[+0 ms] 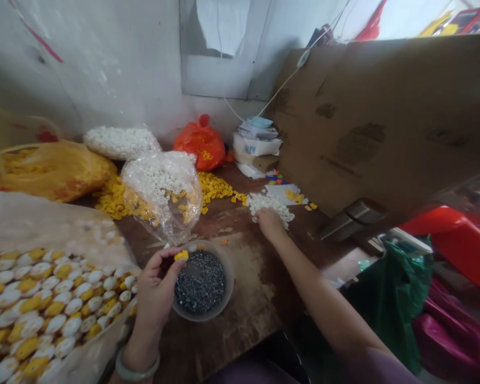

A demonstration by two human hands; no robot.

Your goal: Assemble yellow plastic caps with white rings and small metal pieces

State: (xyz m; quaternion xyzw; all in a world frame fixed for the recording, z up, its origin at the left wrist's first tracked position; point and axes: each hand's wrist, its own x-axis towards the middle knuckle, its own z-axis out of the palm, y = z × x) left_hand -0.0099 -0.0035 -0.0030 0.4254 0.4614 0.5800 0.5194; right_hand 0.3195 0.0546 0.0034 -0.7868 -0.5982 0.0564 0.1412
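My left hand (pixel 158 282) pinches a small yellow plastic piece (pixel 181 255) between thumb and fingers, above the left rim of a round plastic bowl (pixel 229 277). Many tiny dark pieces (pixel 202 285) cover the bowl's bottom. Farther right, my right hand (pixel 272 226) reaches down to a heap of small white plastic pieces (pixel 266 201), its fingers curled at the near edge. Whether a piece is between those fingertips is too small to make out. Loose yellow pieces (pixel 216 186) lie left of the white heap.
An open clear bag (pixel 164 181) of white pieces stands behind the bowl. At left is a big bag of yellow-and-white pieces (pixel 52 304). A red bag (pixel 200 141) and stacked boxes (pixel 256 144) line the wall. Cardboard (pixel 384 117) and a metal flask (pixel 352 217) are at right.
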